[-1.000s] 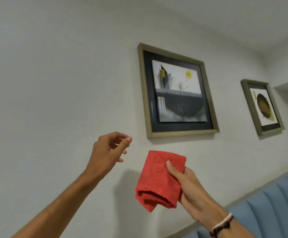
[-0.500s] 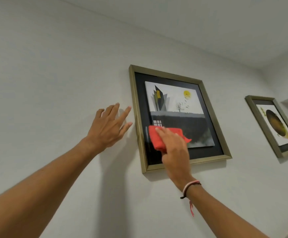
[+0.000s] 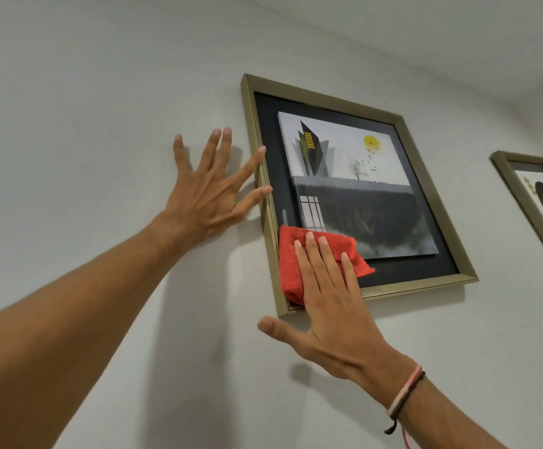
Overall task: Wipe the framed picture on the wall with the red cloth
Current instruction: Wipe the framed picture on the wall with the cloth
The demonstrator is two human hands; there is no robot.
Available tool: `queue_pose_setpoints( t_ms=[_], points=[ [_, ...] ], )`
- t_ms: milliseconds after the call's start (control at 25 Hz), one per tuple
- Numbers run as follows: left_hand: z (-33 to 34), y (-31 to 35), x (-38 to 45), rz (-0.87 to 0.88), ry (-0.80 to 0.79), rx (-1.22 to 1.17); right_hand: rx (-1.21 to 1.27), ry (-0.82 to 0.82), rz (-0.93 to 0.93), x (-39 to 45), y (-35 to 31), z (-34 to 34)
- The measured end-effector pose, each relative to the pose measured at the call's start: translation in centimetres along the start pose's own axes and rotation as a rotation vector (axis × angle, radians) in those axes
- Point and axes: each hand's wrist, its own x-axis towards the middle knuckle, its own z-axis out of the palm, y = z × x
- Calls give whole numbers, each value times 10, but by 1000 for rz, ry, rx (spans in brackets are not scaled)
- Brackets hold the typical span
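Note:
The framed picture (image 3: 354,102), gold-framed with a black mat and a grey landscape print, hangs on the white wall. A folded red cloth (image 3: 288,260) lies against its lower left corner, over the mat and the print's bottom edge. My right hand (image 3: 331,306) presses flat on the cloth with fingers straight and thumb spread out over the wall below the frame. My left hand (image 3: 208,196) is spread flat on the wall just left of the frame, and its thumb and forefinger tips touch the frame's left edge.
A second gold-framed picture (image 3: 516,196) hangs to the right, cut off by the view's edge. The white ceiling (image 3: 458,34) meets the wall above both frames. Bare wall surrounds the frames.
My right hand brought the cloth up onto the picture, then slid it down into the lower left corner. My left hand rose, spread on the wall and reached the frame's left edge.

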Motion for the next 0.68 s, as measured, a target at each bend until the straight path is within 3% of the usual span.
queue_pose_setpoints(
  t_ms=[360,680],
  points=[
    [1,3,3,-5,-6,39,107,-18,60,81,-1,-27],
    [1,4,2,-9,14,19,-20,91,-90,17,17,12]
  ],
)
